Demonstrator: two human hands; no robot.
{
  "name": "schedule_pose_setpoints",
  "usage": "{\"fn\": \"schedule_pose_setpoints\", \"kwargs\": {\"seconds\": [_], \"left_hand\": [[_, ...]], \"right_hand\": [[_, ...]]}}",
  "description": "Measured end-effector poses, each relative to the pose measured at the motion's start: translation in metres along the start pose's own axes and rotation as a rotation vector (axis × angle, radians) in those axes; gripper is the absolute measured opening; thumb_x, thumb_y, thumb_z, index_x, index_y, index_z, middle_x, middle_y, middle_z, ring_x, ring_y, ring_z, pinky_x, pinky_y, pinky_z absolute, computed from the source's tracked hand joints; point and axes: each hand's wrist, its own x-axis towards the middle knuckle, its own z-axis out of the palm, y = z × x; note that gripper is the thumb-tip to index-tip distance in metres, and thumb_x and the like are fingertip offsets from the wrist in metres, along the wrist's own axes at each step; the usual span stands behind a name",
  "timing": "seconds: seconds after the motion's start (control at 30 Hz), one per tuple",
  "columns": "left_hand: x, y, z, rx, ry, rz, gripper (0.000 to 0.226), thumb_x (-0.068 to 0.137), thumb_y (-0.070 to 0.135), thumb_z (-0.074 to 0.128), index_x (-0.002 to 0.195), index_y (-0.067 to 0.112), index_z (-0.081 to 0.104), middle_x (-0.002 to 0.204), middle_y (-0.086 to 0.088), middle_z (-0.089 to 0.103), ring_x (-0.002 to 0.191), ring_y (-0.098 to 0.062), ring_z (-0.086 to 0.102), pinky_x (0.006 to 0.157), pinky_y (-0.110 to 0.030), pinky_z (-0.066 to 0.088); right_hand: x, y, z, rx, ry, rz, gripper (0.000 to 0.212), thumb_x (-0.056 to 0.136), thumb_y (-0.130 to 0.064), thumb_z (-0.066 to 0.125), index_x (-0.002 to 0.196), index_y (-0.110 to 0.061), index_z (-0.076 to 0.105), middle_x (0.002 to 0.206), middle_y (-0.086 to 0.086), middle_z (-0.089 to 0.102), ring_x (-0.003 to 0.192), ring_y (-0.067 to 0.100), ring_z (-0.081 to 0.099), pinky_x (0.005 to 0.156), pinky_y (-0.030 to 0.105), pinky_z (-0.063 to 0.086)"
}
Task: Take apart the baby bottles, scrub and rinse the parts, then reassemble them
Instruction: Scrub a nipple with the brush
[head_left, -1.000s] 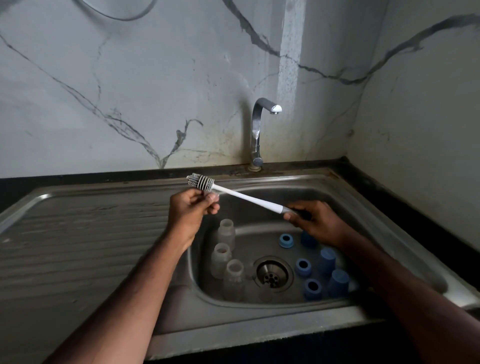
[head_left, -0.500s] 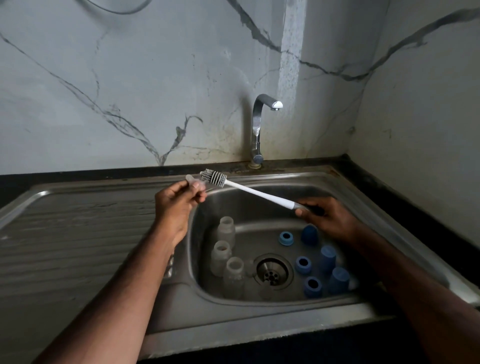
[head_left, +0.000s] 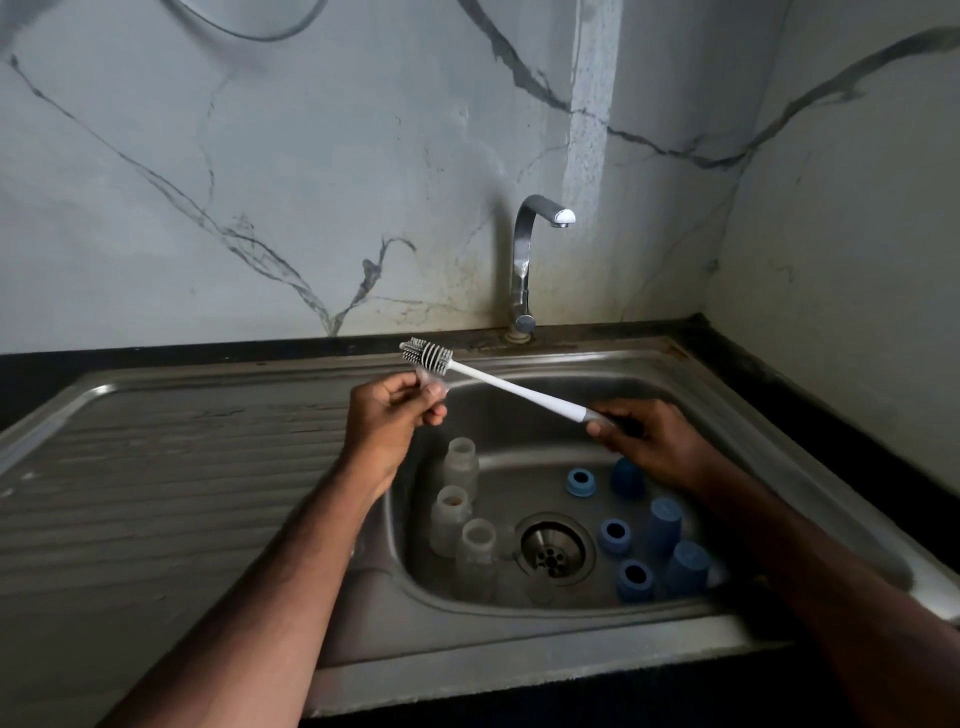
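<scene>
Silicone teat (head_left: 430, 382), clear and small, sits pinched in the curled fingertips of the left hand (head_left: 387, 415), raised above the left rim of the sink (head_left: 519, 654). The bottle brush (head_left: 498, 382) crosses between the hands: its grey bristled head lies against the teat just above the left fingers, its white handle slanting down to the right hand (head_left: 641, 436), whose fingers wrap the dark grip end. Below the hands, three clear bottles (head_left: 457, 519) stand upright in the left part of the basin, beside the drain (head_left: 553, 551). Blue collars and caps (head_left: 644, 540) are scattered to the drain's right, under the right wrist. The tap (head_left: 524, 260) stands behind, against the marble wall (head_left: 260, 156).
</scene>
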Motion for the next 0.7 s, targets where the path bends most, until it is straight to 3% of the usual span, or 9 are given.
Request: {"fn": "schedule_pose_setpoints", "kwargs": {"seconds": [0.13, 0.3, 0.4, 0.57, 0.7], "left_hand": [[0.004, 0.003, -0.006, -0.104, 0.084, -0.037, 0.014, 0.09, -0.005, 0.063, 0.093, 0.006, 0.071, 0.073, -0.008, 0.071, 0.06, -0.014, 0.064, 0.061, -0.021, 0.055], [0.007, 0.003, -0.003, -0.233, 0.119, -0.146, 0.016, 0.093, -0.012, 0.054, 0.092, -0.001, 0.065, 0.081, -0.012, 0.065, 0.072, -0.019, 0.063, 0.065, -0.025, 0.059], [0.008, 0.004, -0.004, -0.265, 0.136, -0.15, 0.02, 0.093, -0.014, 0.053, 0.09, 0.001, 0.067, 0.074, -0.007, 0.069, 0.073, -0.016, 0.067, 0.068, -0.026, 0.06], [0.007, 0.0, -0.003, -0.21, 0.144, -0.076, 0.023, 0.088, -0.012, 0.062, 0.107, -0.001, 0.067, 0.083, -0.005, 0.071, 0.076, -0.012, 0.067, 0.072, -0.024, 0.059], [0.01, 0.003, -0.01, -0.224, 0.233, -0.071, 0.031, 0.088, -0.013, 0.062, 0.117, -0.004, 0.058, 0.088, -0.015, 0.067, 0.07, -0.015, 0.066, 0.063, -0.023, 0.058]], "right_hand": [[-0.003, 0.013, -0.01, -0.01, 0.007, 0.045, 0.029, 0.097, -0.038, 0.062, 0.122, -0.026, 0.067, 0.105, -0.007, 0.069, 0.094, 0.006, 0.066, 0.086, 0.033, 0.056], [0.001, 0.008, -0.001, -0.015, -0.021, -0.002, 0.024, 0.097, -0.038, 0.062, 0.119, -0.031, 0.067, 0.098, -0.011, 0.068, 0.088, 0.002, 0.065, 0.076, 0.024, 0.05], [0.002, 0.006, -0.001, -0.004, -0.016, 0.006, 0.021, 0.097, -0.039, 0.062, 0.116, -0.033, 0.067, 0.094, -0.01, 0.067, 0.084, 0.0, 0.064, 0.073, 0.022, 0.048], [0.001, 0.006, -0.001, 0.009, -0.005, -0.012, 0.015, 0.097, -0.037, 0.063, 0.111, -0.034, 0.068, 0.084, -0.01, 0.066, 0.075, -0.006, 0.062, 0.067, 0.019, 0.044], [-0.001, 0.006, -0.004, 0.001, -0.001, -0.004, 0.017, 0.097, -0.036, 0.062, 0.113, -0.033, 0.066, 0.092, -0.008, 0.068, 0.082, 0.002, 0.065, 0.071, 0.023, 0.05]]}}
